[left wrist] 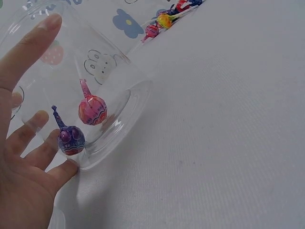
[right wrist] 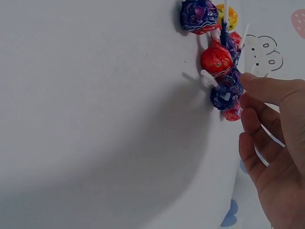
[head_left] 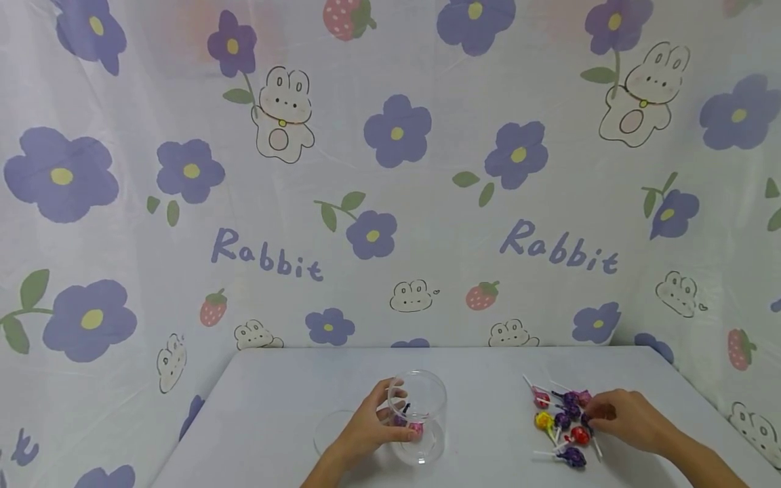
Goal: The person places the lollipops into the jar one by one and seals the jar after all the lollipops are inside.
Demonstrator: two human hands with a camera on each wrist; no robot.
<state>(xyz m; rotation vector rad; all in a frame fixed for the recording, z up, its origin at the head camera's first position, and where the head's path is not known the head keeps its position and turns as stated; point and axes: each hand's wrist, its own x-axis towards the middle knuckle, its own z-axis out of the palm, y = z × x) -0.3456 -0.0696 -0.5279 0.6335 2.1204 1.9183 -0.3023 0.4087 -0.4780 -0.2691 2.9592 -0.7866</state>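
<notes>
My left hand [head_left: 368, 423] grips a clear plastic jar [head_left: 434, 434], its thumb and fingers spread around the wall. Inside the jar lie a pink lollipop [left wrist: 93, 110] and a purple lollipop [left wrist: 71, 140]. At the right, my right hand [head_left: 628, 419] reaches over a cluster of wrapped lollipops. Its thumb and index fingertips are right at a purple lollipop [right wrist: 223, 98] on the cluster's near side in the right wrist view; I cannot tell whether they pinch it. Beside it are a red lollipop [right wrist: 216, 60] and another purple lollipop [right wrist: 198, 15].
A yellow lollipop [head_left: 544, 421] and a pink-red one [head_left: 540, 398] lie at the cluster's left, white sticks pointing various ways. A clear round lid [head_left: 323, 434] rests on the white table [head_left: 268, 393], partly behind my left forearm. A patterned curtain [head_left: 427, 203] encloses the table.
</notes>
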